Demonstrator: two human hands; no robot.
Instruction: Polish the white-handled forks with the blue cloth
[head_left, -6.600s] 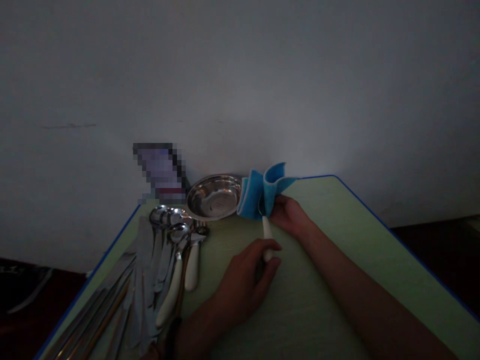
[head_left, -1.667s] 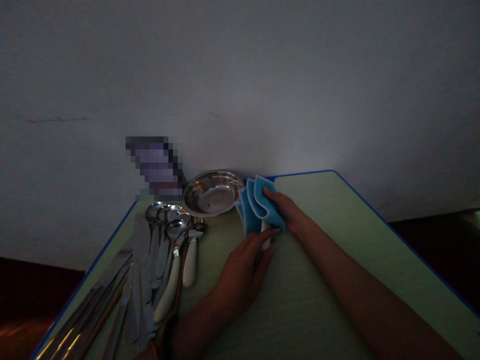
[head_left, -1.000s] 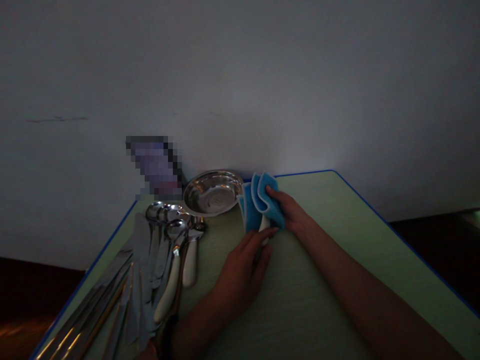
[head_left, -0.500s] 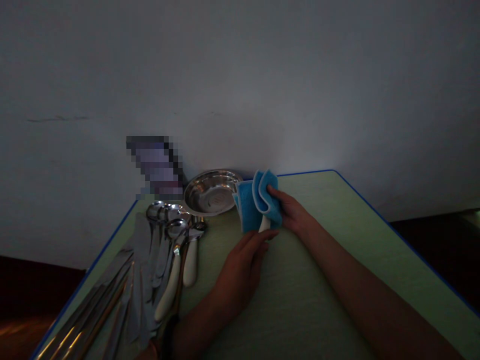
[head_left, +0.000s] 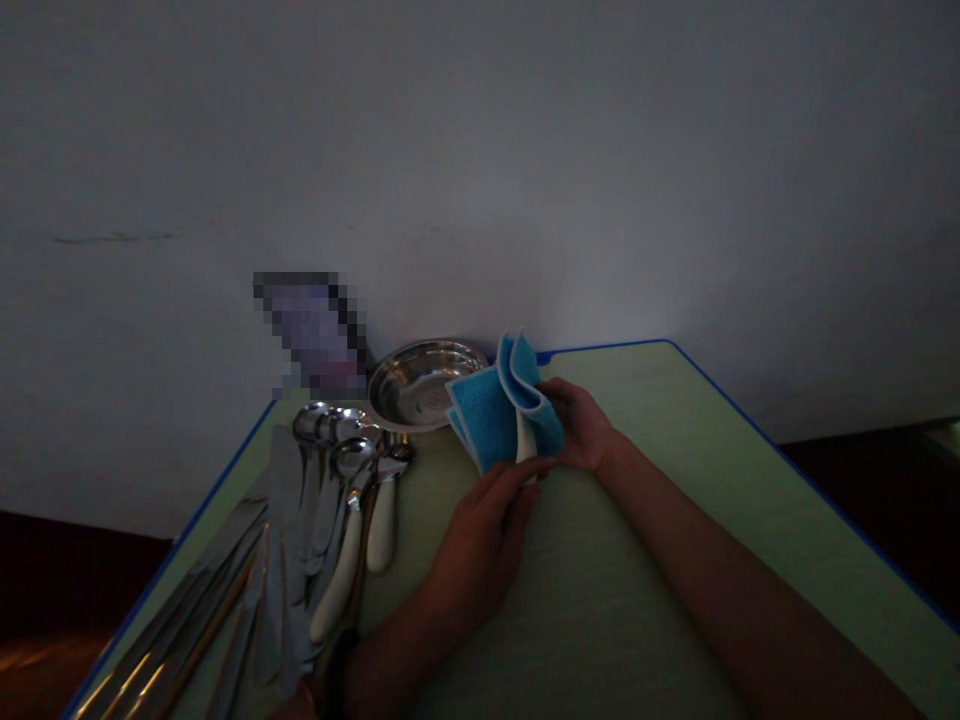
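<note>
Over the table, my left hand [head_left: 487, 535] is closed round the lower end of a white handle [head_left: 526, 440]. The upper part of that utensil is hidden inside a folded blue cloth [head_left: 480, 410], so its kind does not show. My right hand [head_left: 577, 425] grips the cloth from the right side, its fingers partly behind the fabric. Beyond the cloth's left edge stands a shiny metal bowl [head_left: 420, 385]. To the left of my left hand lie a spoon with a white handle [head_left: 343, 570] and another white-handled utensil [head_left: 382, 530].
Several metal spoons [head_left: 311, 422] and knives [head_left: 281, 490] lie along the left side of the green table [head_left: 637, 520], which has a blue edge. A blurred-out, screen-like object [head_left: 311, 335] leans near the wall [head_left: 600, 180] behind the cutlery.
The cloth has shifted slightly left and tilted, showing more of the white handle. My right hand's fingers have moved lower behind the cloth. My left hand has barely moved.
</note>
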